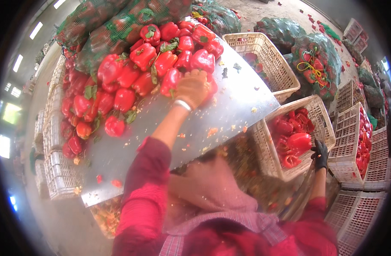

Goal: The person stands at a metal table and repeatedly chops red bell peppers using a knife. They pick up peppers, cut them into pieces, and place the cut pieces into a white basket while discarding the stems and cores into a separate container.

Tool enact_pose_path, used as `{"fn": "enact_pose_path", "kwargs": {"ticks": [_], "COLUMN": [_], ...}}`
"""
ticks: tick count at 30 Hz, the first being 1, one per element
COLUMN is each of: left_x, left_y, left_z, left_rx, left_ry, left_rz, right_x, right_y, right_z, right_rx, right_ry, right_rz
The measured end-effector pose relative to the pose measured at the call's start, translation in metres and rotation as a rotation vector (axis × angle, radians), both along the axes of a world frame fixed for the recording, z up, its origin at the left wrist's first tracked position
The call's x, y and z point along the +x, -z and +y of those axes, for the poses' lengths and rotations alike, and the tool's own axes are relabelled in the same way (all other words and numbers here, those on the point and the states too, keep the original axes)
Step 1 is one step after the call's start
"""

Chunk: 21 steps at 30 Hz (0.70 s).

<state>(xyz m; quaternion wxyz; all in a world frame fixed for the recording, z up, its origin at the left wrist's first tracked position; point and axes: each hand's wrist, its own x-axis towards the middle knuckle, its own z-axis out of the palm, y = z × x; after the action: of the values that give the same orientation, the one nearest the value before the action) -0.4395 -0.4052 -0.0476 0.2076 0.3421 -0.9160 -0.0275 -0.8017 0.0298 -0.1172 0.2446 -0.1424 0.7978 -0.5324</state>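
Observation:
My left hand (191, 89), in an orange-brown glove, is closed over a red bell pepper (211, 89) at the near edge of a pile. The heap of red bell peppers (144, 56), some with green leaves, covers the far left of a metal tabletop (240, 92). My right hand (319, 155), in a dark glove, is at the right rim of a cream plastic crate (262, 150). Whether its fingers grip anything is unclear. Inside that crate lie red pepper pieces (283, 126) and a larger glossy pepper (299, 143) close to my right fingertips.
Green mesh sacks (118, 35) of peppers rest behind the pile. Another plastic crate (262, 60) stands past the table's right edge, with filled sacks (317, 64) beyond. Stacked crates (350, 150) are at far right and left (59, 172). Seeds and scraps (212, 131) litter the tabletop.

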Motion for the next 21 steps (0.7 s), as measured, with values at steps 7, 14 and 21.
{"fn": "enact_pose_path", "kwargs": {"ticks": [7,14,21], "left_x": [-0.034,0.027,0.078], "left_y": [0.05,0.053,0.064], "left_z": [-0.026,0.046,0.063], "left_rx": [-0.126,-0.064,0.362], "left_ry": [-0.081,0.003,-0.114], "left_rz": [-0.25,-0.058,0.323], "right_x": [0.091,0.281,0.312], "right_y": [0.008,-0.038,-0.025], "right_z": [-0.116,-0.27,-0.275], "right_rx": [-0.21,-0.239,-0.21], "right_ry": [-0.193,-0.583,-0.585], "right_rz": [0.102,-0.21,-0.306]}}
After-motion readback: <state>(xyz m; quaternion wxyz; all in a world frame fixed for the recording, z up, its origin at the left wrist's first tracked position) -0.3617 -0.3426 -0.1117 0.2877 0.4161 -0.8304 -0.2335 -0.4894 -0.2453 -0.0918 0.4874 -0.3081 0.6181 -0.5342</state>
